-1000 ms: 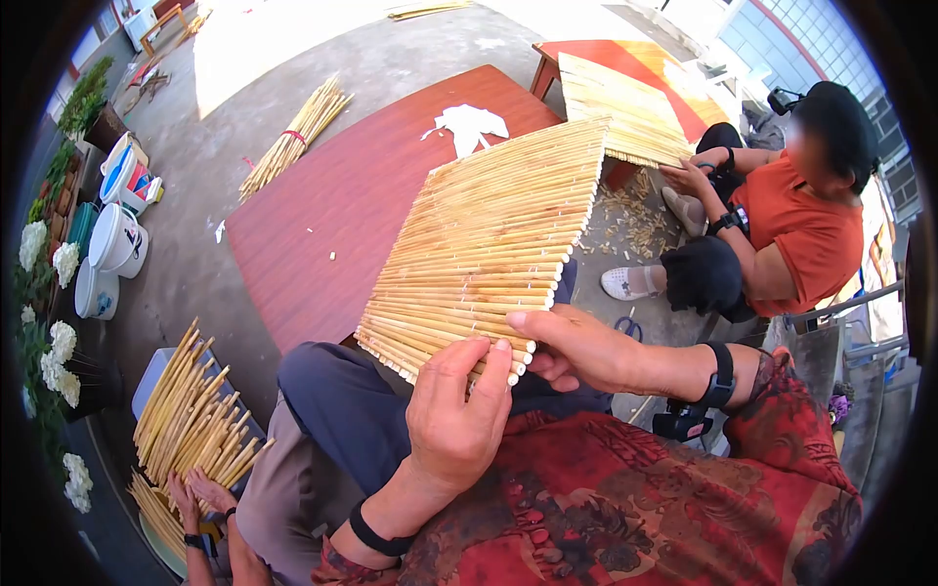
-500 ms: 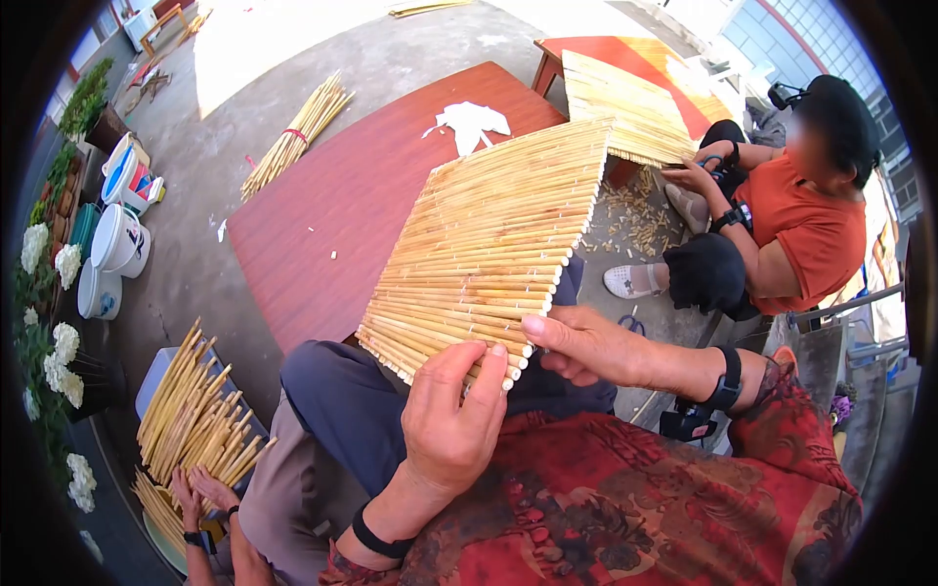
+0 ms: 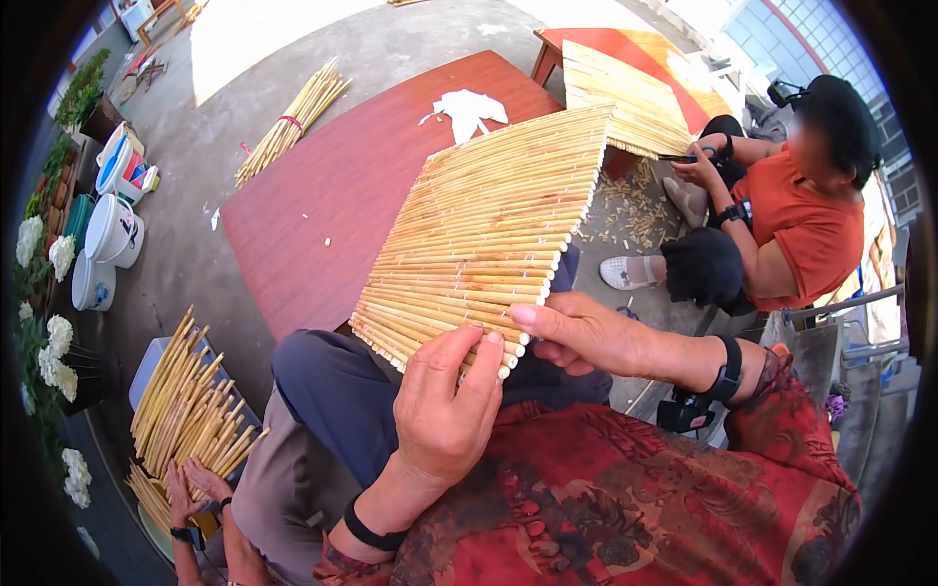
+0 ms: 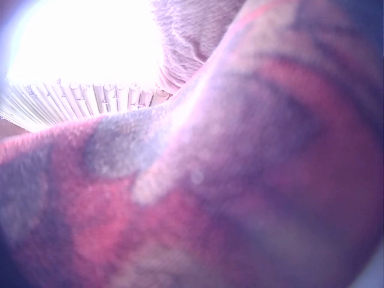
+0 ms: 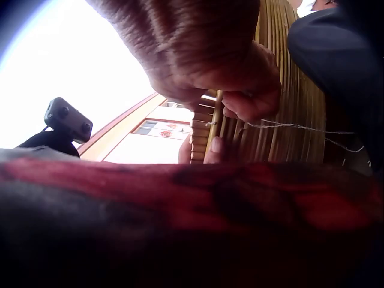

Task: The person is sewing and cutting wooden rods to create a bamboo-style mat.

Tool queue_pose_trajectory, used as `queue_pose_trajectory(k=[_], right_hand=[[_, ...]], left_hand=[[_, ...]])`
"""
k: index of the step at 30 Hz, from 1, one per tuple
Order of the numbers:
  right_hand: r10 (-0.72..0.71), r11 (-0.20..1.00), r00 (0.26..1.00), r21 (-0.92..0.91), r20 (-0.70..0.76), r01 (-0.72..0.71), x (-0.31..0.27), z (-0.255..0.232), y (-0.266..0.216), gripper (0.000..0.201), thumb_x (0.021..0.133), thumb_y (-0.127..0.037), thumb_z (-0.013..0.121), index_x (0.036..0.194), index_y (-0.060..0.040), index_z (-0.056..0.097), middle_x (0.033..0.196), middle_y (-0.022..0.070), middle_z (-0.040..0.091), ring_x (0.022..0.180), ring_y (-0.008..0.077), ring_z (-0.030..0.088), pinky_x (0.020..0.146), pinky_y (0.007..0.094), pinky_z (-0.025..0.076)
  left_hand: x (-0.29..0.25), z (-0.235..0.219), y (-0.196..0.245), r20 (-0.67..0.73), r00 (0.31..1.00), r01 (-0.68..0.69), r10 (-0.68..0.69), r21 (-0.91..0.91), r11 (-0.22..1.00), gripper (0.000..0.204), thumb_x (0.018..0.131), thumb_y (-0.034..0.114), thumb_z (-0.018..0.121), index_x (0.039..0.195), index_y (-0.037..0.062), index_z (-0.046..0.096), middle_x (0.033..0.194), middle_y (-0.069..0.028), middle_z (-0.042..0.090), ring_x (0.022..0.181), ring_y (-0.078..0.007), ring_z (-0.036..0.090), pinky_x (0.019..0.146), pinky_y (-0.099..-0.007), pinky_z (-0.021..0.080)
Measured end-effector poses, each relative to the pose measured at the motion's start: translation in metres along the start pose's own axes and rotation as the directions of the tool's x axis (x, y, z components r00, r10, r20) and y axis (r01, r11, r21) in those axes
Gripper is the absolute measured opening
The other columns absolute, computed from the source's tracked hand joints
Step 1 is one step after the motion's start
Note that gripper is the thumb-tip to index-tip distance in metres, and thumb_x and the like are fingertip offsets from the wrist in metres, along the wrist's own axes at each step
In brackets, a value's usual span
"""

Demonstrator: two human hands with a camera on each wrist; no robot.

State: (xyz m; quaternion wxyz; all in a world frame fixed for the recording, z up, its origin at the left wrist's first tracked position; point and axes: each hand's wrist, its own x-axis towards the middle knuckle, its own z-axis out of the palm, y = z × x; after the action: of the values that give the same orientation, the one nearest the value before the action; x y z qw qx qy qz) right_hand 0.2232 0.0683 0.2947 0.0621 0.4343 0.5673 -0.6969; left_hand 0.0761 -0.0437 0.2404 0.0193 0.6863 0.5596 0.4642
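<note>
A mat of thin tan reed sticks (image 3: 489, 225), tied in rows with pale string, slopes up from the lap over the table edge. My left hand (image 3: 442, 410) pinches its near edge, thumb and fingers at the last sticks. Close beside it, my right hand (image 3: 596, 337) grips the mat's right corner, thumb on top and the other fingers curled below. From the right wrist, white string (image 5: 300, 126) runs loose from near that hand's fingers across the mat's underside. A sleeve (image 4: 198, 180) covers most of the left wrist view.
A reddish table (image 3: 322, 210) holds a white cloth (image 3: 464, 109). At right sits a person in orange (image 3: 806, 230) with a dark-bladed tool at another mat (image 3: 620, 93). Lower left, another person's hands (image 3: 186, 488) touch loose reeds (image 3: 191, 400). A tied reed bundle (image 3: 293, 119) lies beyond.
Both hands keep their hold on the mat; my right thumb shifts slightly along the edge. The view tilts a little. The seated person's tool shows more plainly at the far mat's edge.
</note>
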Motion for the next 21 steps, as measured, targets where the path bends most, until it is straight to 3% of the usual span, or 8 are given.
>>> queue_pose_trajectory(k=[10, 13, 21], right_hand=[[0.015, 1.000, 1.000, -0.009, 0.007, -0.015, 0.001, 0.005, -0.009, 0.052, 0.085, -0.055, 0.041, 0.086, -0.0048, 0.054, 0.058, -0.0037, 0.033, 0.047, 0.0048, 0.030, 0.038, 0.0199, 0.025], [0.004, 1.000, 1.000, -0.028, 0.002, -0.004, 0.001, 0.004, -0.010, 0.051, 0.086, -0.054, 0.040, 0.084, -0.0047, 0.053, 0.057, -0.0033, 0.034, 0.047, 0.0052, 0.030, 0.038, 0.0205, 0.025], [0.039, 0.995, 0.999, -0.093, -0.021, -0.041, -0.001, 0.004, -0.011, 0.055, 0.084, -0.058, 0.038, 0.083, -0.0044, 0.052, 0.066, 0.0001, 0.041, 0.054, 0.0071, 0.035, 0.043, 0.0203, 0.031]], left_hand=[[0.001, -0.001, -0.003, -0.060, 0.998, -0.029, 0.028, -0.005, 1.000, 0.042, 0.059, -0.005, 0.064, 0.100, -0.0005, 0.057, 0.093, -0.0144, 0.056, 0.082, -0.0284, 0.057, 0.068, -0.0342, 0.048], [0.000, -0.001, -0.003, -0.047, 0.999, -0.023, 0.022, -0.008, 1.000, 0.046, 0.062, -0.005, 0.066, 0.105, 0.0010, 0.054, 0.097, -0.0149, 0.056, 0.084, -0.0298, 0.057, 0.070, -0.0345, 0.047], [0.000, 0.001, -0.004, -0.076, 0.996, -0.052, 0.051, -0.016, 0.998, 0.041, 0.058, -0.006, 0.064, 0.099, -0.0014, 0.057, 0.092, -0.0148, 0.056, 0.080, -0.0286, 0.058, 0.067, -0.0346, 0.048]])
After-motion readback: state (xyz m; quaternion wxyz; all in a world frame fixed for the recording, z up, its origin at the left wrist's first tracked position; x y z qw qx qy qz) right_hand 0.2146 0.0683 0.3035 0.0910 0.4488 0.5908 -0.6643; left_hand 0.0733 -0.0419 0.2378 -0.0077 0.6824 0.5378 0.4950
